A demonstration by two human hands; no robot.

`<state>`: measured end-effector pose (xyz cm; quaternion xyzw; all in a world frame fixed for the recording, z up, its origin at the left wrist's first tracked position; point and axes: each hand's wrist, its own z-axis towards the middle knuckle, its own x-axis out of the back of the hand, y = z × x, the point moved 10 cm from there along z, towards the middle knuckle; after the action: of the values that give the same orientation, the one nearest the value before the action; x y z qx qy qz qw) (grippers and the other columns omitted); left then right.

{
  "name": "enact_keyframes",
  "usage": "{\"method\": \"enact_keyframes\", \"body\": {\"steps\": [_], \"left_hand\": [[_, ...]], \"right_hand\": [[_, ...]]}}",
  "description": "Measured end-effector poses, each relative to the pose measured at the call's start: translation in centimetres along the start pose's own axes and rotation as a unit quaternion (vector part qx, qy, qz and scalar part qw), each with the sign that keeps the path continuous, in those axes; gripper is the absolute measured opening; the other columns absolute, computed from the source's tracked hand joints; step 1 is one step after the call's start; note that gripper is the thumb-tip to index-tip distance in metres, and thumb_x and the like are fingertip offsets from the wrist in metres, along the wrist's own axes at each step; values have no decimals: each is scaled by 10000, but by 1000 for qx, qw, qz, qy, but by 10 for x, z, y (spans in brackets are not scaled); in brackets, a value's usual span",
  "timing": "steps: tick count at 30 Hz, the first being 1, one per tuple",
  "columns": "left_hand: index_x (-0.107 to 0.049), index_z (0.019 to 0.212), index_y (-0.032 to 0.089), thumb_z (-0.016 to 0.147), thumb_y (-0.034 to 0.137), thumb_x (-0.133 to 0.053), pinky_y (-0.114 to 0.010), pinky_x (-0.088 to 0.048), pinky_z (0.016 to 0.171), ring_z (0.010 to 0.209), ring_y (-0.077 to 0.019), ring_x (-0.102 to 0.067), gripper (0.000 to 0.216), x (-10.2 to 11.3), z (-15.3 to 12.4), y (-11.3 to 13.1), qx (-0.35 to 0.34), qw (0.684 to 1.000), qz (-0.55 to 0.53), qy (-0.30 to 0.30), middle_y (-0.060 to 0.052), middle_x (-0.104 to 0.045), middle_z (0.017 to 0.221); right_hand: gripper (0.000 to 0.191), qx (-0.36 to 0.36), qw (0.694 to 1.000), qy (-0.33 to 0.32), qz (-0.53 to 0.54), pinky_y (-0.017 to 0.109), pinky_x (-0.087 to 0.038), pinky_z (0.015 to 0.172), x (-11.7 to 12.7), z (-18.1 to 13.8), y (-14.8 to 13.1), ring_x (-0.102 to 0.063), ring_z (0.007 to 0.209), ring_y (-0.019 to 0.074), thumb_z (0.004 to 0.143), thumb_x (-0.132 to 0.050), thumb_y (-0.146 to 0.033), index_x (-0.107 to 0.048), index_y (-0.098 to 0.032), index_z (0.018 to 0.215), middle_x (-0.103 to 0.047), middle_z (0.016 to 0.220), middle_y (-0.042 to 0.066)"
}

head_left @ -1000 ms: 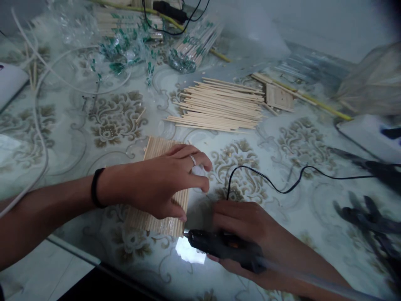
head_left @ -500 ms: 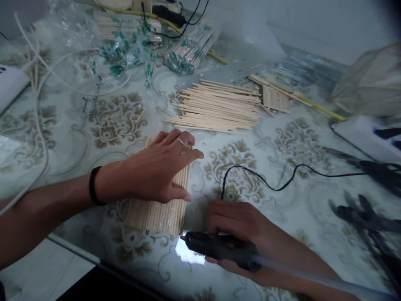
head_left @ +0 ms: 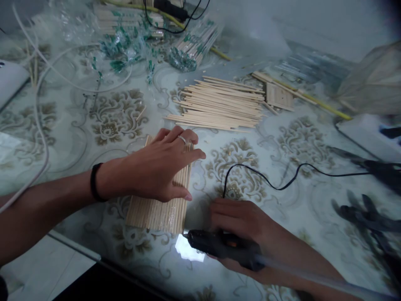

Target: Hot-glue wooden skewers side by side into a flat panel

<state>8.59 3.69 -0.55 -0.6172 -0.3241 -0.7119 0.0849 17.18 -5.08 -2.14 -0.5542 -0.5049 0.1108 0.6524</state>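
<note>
A flat panel of thin wooden sticks laid side by side lies on the patterned table, shiny with a clear coating near its lower end. My left hand rests across the panel's upper part, fingers spread and thumb by its right edge, hiding some of the sticks. In my right hand is a black hot glue gun, its nozzle pointing left at the panel's lower right corner. Whether the tip touches the sticks I cannot tell. A translucent glue stick sticks out of the gun's back end.
Loose wooden sticks form a pile beyond my hands. Plastic-wrapped stick bundles lie at the back. Pliers are on the right. The gun's black cord runs right; a white cable crosses the left side.
The view has shifted slightly. My left hand stays on the panel, and the glue gun remains at the panel's lower right corner with hardly any movement.
</note>
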Motion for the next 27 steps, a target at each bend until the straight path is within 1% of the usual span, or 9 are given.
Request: {"method": "enact_keyframes", "body": {"steps": [6,9,12,15,18,22,27], "left_hand": [[-569,1355,189,744,496,-851,-588,-343,1097,1356,-422,-427,739,2,0,1,-1,1000,-13,8,-198,-490,1461],[-585,1335,200,740,486,-858,-589,-348,1090,1358,-427,-422,715,1,0,1,-4,1000,-15,9,-191,-486,1462],[-623,1271,201,732,486,-866,-594,-348,1083,1346,-433,-429,656,3,0,3,-16,1000,-20,18,-186,-479,1466],[-655,1195,190,743,445,-865,-591,-344,1079,1330,-428,-439,560,5,-1,8,-35,999,-16,28,-187,-497,1447],[-672,1128,183,777,379,-842,-550,-368,1045,1275,-385,-477,437,4,-2,14,-59,998,-18,22,-172,-544,1386],[-682,996,194,803,342,-811,-489,-382,994,1162,-316,-517,275,1,-2,17,-71,996,-45,12,-128,-597,1278],[-669,931,193,803,344,-806,-465,-368,969,1111,-293,-519,241,-1,0,14,-66,997,-51,4,-113,-608,1212]], "right_hand": [[169,-6,1000,-2,-2,302,-323,633,-2,0,2,-519,736,172,856,-636,-190,-492,-216,771,-557,749,-7],[151,-8,1000,0,-3,304,-328,629,0,2,1,-527,729,175,871,-637,-192,-521,-213,776,-575,746,1],[130,-8,1000,3,-1,303,-339,627,0,2,1,-534,725,176,898,-639,-212,-561,-211,794,-587,744,4],[176,14,1000,23,-4,303,-339,619,1,1,0,-538,731,182,908,-619,-265,-521,-217,769,-577,739,6],[222,33,998,39,-23,308,-326,609,1,-1,1,-532,720,185,910,-590,-304,-460,-226,748,-547,722,7],[246,32,998,33,-47,317,-298,597,-2,-1,4,-515,704,186,915,-584,-309,-427,-231,742,-536,716,10],[253,42,997,33,-55,328,-270,581,-2,-2,1,-487,673,182,954,-540,-299,-434,-231,734,-529,694,10]]}}
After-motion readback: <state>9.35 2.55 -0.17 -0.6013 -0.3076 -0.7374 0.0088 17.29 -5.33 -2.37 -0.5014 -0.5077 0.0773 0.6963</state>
